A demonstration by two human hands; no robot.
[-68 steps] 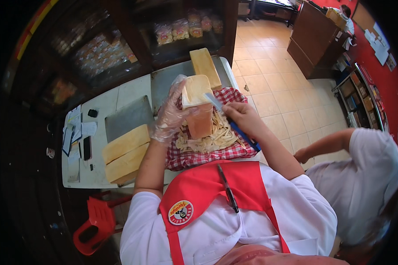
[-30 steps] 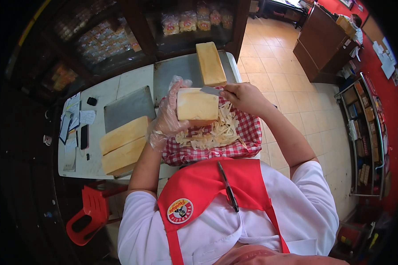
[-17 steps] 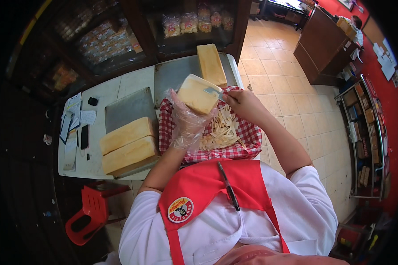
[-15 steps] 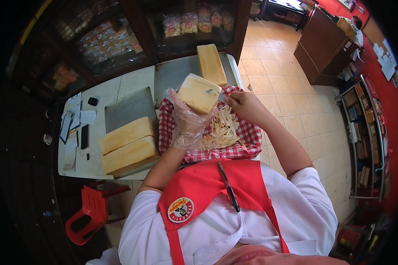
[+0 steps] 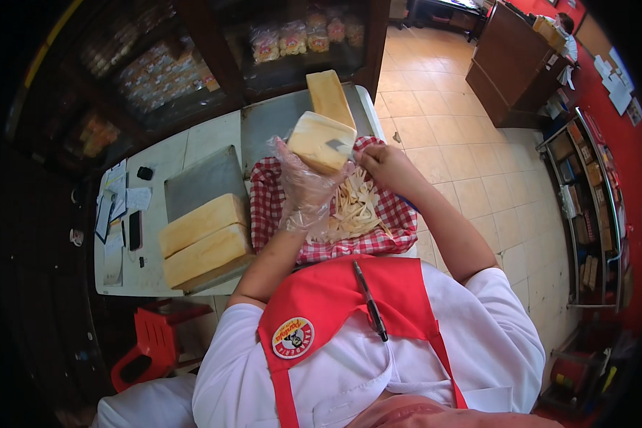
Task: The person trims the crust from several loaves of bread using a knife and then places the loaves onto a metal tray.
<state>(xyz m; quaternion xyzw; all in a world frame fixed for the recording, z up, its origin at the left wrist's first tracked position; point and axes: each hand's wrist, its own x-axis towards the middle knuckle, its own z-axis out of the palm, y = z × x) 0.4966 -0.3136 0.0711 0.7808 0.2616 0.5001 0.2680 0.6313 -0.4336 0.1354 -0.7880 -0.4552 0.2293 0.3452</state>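
Note:
My left hand (image 5: 305, 187), in a clear plastic glove, holds a pale loaf of bread (image 5: 319, 143) tilted above a tray lined with red checked cloth (image 5: 267, 207). My right hand (image 5: 383, 161) grips a knife with a blue handle; its blade (image 5: 340, 146) lies against the loaf's right face. A heap of pale crust strips (image 5: 353, 207) lies on the cloth under both hands.
Two whole loaves (image 5: 201, 239) lie side by side on the white counter at the left, next to a grey metal tray (image 5: 201, 180). Another loaf (image 5: 329, 96) rests at the far end. Papers and a phone (image 5: 133, 230) sit at the counter's left edge. A red stool (image 5: 150, 342) stands below.
My left hand has turned the loaf from lying flat to tilted on edge, and raised it slightly. The knife stays against it at the right. The person at the right is out of view.

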